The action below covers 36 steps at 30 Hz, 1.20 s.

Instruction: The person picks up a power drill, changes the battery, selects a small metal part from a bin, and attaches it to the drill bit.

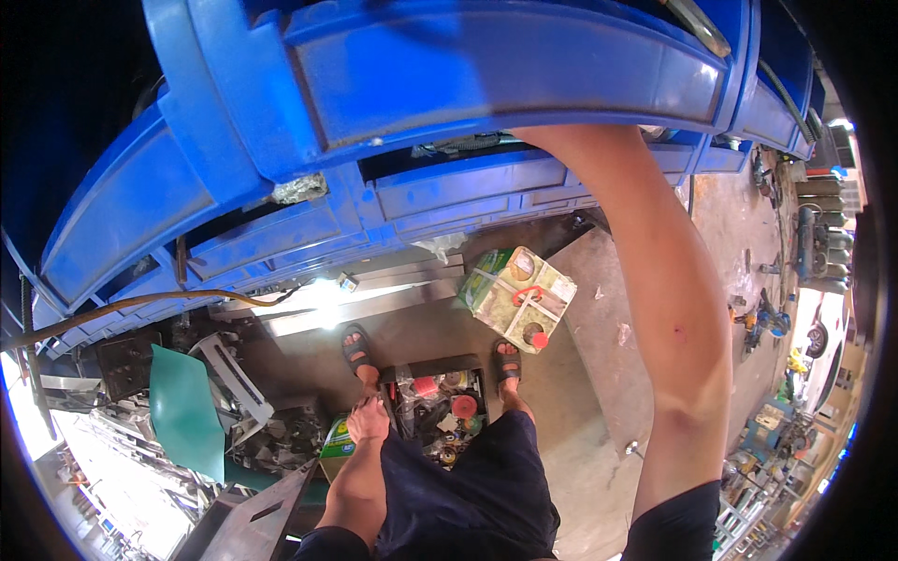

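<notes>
While the big blue machine body (421,84) is filling the whole top of the frame, its glossy painted panels are curving with the lens and a dark slot is running along under the top shell. The right arm is rising up the right-centre of the frame and disappearing into that slot; the right hand is hidden behind the blue panel, so I cannot tell what the fingers are doing.

Below that, a grey concrete floor (580,411) is taking up the lower centre, stained and dusty, with a bright patch of glare at centre-left. A flat green sheet (185,411) is leaning at lower left among grey metal scrap and brackets. A thin tan hose (140,301) is curving across the left side under the blue panels.

The square can (516,297), green-sided with a pale printed top, a red handle and a red cap, is sitting tilted on the floor at centre, just ahead of the sandalled right foot.

A dark open toolbox (440,407) is lying between the two feet, holding mixed small parts with red and pink caps.

The left hand (368,421) is hanging low at lower centre, fingers loosely curled, knuckles up, just beside the toolbox's left edge; holding nothing that I can see. A small green-and-yellow carton (337,439) is sitting right below it, partly hidden.

Workshop clutter is lining the far right edge, too small to identify.
</notes>
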Tool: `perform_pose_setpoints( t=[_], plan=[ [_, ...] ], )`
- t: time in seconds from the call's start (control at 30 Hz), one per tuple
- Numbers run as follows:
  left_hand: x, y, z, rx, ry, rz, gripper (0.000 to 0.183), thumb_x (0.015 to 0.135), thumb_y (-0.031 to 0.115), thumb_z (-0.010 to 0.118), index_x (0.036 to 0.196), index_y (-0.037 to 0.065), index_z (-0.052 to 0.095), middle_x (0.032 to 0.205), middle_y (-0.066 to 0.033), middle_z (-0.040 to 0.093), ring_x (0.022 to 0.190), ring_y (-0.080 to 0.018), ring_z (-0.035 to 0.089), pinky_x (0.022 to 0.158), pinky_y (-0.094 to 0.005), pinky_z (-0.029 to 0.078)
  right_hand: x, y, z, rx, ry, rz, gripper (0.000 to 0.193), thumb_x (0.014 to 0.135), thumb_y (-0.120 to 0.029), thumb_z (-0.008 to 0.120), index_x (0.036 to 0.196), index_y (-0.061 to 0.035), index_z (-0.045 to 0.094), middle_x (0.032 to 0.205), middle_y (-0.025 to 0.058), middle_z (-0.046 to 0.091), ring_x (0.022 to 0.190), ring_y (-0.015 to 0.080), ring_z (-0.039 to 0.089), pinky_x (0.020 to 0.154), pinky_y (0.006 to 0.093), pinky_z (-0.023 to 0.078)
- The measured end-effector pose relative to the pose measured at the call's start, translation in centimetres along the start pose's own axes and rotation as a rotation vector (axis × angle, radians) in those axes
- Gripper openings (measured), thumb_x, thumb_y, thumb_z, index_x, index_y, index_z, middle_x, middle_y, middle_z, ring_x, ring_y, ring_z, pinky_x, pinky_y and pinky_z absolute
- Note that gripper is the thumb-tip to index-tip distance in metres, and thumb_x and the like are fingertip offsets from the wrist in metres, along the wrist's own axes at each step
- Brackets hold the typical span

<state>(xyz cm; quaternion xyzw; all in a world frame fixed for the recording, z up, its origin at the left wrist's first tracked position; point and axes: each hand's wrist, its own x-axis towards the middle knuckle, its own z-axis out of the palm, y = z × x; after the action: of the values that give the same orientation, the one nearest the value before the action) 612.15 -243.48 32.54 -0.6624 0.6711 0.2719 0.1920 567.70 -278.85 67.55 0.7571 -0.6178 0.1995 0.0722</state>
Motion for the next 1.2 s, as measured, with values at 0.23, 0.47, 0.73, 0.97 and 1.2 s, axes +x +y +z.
perform_pose_setpoints(
  t=[0.23,0.47,0.73,0.97,1.2],
  plan=[
    [-0.2,-0.2,0.2,-0.016,0.046,0.007,0.021,0.094,0.028,0.061,0.102,0.012,0.071,0.108,-0.0106,0.072,0.102,-0.0339,0.068,0.088,-0.0471,0.054,-1.5,-1.1,-0.8,0.018,0.016,-0.029,0.021,0.097,-0.022,0.062,0.105,-0.0047,0.07,0.087,0.0184,0.072,0.081,0.0383,0.068,0.076,0.0451,0.054],
    [-0.1,-0.1,0.1,-0.014,0.038,0.013,0.021,0.093,0.027,0.061,0.105,0.012,0.07,0.108,-0.011,0.071,0.102,-0.0339,0.068,0.088,-0.0473,0.054,1.6,-1.6,1.3,0.003,0.058,-0.116,0.022,0.097,-0.023,0.062,0.106,-0.0047,0.07,0.087,0.0187,0.072,0.082,0.0388,0.068,0.076,0.0455,0.054],
    [0.5,-0.3,0.2,-0.07,0.063,0.004,0.026,0.095,0.034,0.058,0.097,0.01,0.069,0.108,-0.0135,0.07,0.103,-0.0367,0.067,0.088,-0.0492,0.053,3.1,-1.4,1.8,-0.01,0.044,-0.148,0.022,0.097,-0.023,0.062,0.107,-0.0048,0.07,0.088,0.0189,0.072,0.082,0.0394,0.068,0.077,0.0459,0.054],
    [-0.1,0.2,0.0,-0.044,0.049,0.002,0.019,0.094,0.026,0.061,0.102,0.012,0.07,0.109,-0.0109,0.072,0.103,-0.0329,0.068,0.088,-0.0476,0.055,-3.2,-3.3,-2.2,0.08,-0.042,0.016,0.022,0.096,-0.022,0.063,0.108,-0.005,0.071,0.09,0.0195,0.072,0.084,0.0405,0.068,0.079,0.0462,0.053],
    [-0.4,0.9,-0.1,-0.019,0.055,-0.012,0.02,0.094,0.027,0.06,0.102,0.011,0.07,0.109,-0.0112,0.072,0.102,-0.0332,0.069,0.087,-0.0471,0.055,-4.6,-4.6,-3.1,0.471,-0.147,0.357,0.021,0.095,-0.017,0.064,0.1,0.0032,0.067,0.085,0.022,0.069,0.08,0.0394,0.066,0.078,0.0445,0.052]
  ],
)
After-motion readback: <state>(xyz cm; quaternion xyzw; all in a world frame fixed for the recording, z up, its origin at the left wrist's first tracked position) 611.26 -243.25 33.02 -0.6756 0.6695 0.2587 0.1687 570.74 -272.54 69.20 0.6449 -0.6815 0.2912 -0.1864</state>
